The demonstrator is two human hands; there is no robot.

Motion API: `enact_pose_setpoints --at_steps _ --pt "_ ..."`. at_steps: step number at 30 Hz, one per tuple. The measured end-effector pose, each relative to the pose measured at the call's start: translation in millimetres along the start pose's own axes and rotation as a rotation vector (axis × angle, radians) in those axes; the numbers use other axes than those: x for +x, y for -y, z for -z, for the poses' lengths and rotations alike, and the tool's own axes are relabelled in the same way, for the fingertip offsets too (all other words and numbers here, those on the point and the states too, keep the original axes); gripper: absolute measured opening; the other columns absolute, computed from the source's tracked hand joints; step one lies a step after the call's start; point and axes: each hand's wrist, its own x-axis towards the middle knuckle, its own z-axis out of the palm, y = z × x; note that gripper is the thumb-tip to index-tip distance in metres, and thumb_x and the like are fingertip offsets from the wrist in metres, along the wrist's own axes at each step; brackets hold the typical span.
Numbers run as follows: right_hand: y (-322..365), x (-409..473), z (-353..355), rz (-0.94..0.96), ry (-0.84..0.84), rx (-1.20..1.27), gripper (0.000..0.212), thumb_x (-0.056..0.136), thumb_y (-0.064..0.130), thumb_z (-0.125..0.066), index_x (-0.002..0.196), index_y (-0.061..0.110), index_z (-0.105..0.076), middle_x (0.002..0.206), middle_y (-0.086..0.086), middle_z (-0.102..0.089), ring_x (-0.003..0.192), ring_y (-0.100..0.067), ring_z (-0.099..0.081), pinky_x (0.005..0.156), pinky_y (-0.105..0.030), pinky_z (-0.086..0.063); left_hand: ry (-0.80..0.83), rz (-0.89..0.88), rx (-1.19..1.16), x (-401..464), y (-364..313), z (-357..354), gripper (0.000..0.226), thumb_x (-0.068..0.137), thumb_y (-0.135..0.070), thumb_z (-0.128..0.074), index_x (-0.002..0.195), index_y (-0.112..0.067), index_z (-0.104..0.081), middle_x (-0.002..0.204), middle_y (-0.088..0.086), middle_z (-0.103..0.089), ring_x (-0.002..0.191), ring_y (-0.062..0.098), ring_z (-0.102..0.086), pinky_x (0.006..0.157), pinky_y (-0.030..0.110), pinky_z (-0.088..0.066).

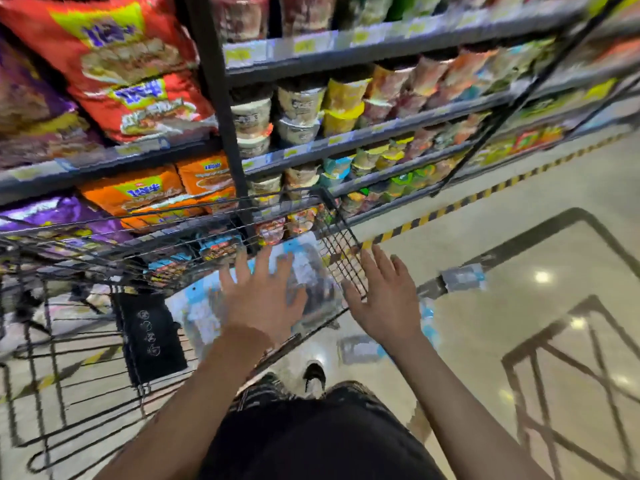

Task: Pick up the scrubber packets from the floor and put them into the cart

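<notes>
Both hands are reaching forward with fingers spread and straight, holding nothing. The left hand (265,299) is hanging over the inside of the cart (341,233), above the scrubber packets (207,313) lying in its basket; whether the palm is touching them is hard to tell through the blur. The right hand (386,299) is sitting just outside the cart's near corner, its fingers pointing up beside the wire side wall, close to it but not clearly touching.

The packets in the cart are showing as pale blue and clear wrappers, stacked loosely against the wire bottom. More packets are lying on the floor (519,341): one (462,277) just to the right of the right hand, another (360,349) below the right wrist, and a blue edge (429,323) peeking out behind the right forearm.

A black flap (152,337) with white symbols is hanging at the cart's child seat, to the left of the left forearm. A shoe (315,377) is showing on the glossy floor between the arms, above dark clothing (311,441).

Beyond the cart, shelves (346,57) are running along the aisle, loaded with cup noodles (301,105) and large red and orange noodle bags (114,50). A yellow and black striped line (450,207) is running along the floor at the foot of the shelves.
</notes>
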Motion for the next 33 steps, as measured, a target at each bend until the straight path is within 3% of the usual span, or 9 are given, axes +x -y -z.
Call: enact_pose_setpoints --at_steps 4,8,14,17,21,23,25,29,33 --pt "-28 -45 17 -0.236 -0.052 -0.073 0.067 0.095 0.054 -0.054 0.142 0.007 -0.06 0.147 -0.021 -0.057 0.127 -0.05 -0.057 0.105 -0.06 -0.048 -0.118 -0.247 -0.022 8 -45 -4 0.068 0.086 -0.057 -0.044 0.143 -0.022 -0.056 0.149 0.014 -0.053 0.137 0.046 -0.045 0.11 0.065 -0.032" --pt "-59 -116 26 -0.458 -0.07 -0.092 0.073 0.098 0.059 -0.042 0.15 0.009 -0.052 0.154 -0.017 -0.052 0.138 -0.041 -0.052 0.113 -0.057 -0.04 -0.08 -0.51 -0.006 0 -99 -18 0.066 0.083 -0.054 -0.044 0.139 -0.023 -0.06 0.143 0.017 -0.056 0.135 0.049 -0.047 0.108 0.067 -0.034" --pt "-95 -232 36 -0.818 -0.148 -0.159 0.072 0.096 0.06 -0.05 0.145 0.008 -0.057 0.151 -0.019 -0.055 0.136 -0.04 -0.049 0.117 -0.052 -0.036 0.017 -0.729 -0.011 -31 -172 -41 0.063 0.088 -0.053 -0.046 0.146 -0.031 -0.055 0.153 0.013 -0.047 0.142 0.05 -0.036 0.11 0.069 -0.024" --pt "-118 -276 35 -0.956 -0.139 -0.166 0.077 0.095 0.064 -0.044 0.146 0.008 -0.056 0.151 -0.02 -0.055 0.136 -0.04 -0.053 0.119 -0.053 -0.033 0.062 -0.801 0.024 -47 -205 -55 0.061 0.088 -0.05 -0.05 0.147 -0.033 -0.053 0.156 0.01 -0.044 0.144 0.049 -0.032 0.112 0.07 -0.021" --pt "-149 -323 38 -1.104 -0.072 -0.149 0.082 0.097 0.07 -0.038 0.156 0.013 -0.043 0.159 -0.018 -0.046 0.146 -0.036 -0.043 0.124 -0.05 -0.026 0.055 -0.893 0.062 -65 -259 -75 0.058 0.085 -0.052 -0.049 0.139 -0.031 -0.061 0.147 0.013 -0.053 0.135 0.052 -0.044 0.108 0.071 -0.027" --pt "-173 -339 40 -1.148 -0.079 -0.142 0.084 0.095 0.072 -0.034 0.156 0.015 -0.044 0.157 -0.018 -0.047 0.143 -0.04 -0.046 0.12 -0.053 -0.032 0.084 -0.903 0.112 -72 -297 -86 0.059 0.09 -0.053 -0.052 0.147 -0.034 -0.052 0.155 0.009 -0.044 0.142 0.049 -0.034 0.113 0.067 -0.02" --pt "-204 -355 45 -1.164 -0.088 -0.121 0.081 0.094 0.068 -0.04 0.153 0.013 -0.048 0.153 -0.02 -0.052 0.135 -0.043 -0.053 0.115 -0.055 -0.039 0.09 -0.913 0.139 -79 -339 -100 0.062 0.092 -0.053 -0.058 0.15 -0.037 -0.046 0.159 0.007 -0.038 0.146 0.046 -0.028 0.115 0.064 -0.016" --pt "-275 -387 70 -1.19 -0.08 -0.114 0.075 0.093 0.058 -0.059 0.152 0.012 -0.049 0.152 -0.02 -0.053 0.132 -0.047 -0.053 0.113 -0.055 -0.041 0.073 -0.915 0.128 -98 -423 -121 0.062 0.089 -0.049 -0.06 0.147 -0.032 -0.052 0.153 0.012 -0.046 0.14 0.049 -0.036 0.111 0.067 -0.022" --pt "-346 -409 102 -1.172 -0.058 -0.093 0.073 0.095 0.059 -0.059 0.153 0.016 -0.048 0.156 -0.017 -0.049 0.137 -0.046 -0.049 0.113 -0.053 -0.039 0.081 -0.906 0.166 -110 -502 -134 0.064 0.096 -0.054 -0.05 0.156 -0.039 -0.034 0.165 0.008 -0.026 0.149 0.042 -0.019 0.117 0.063 -0.012"
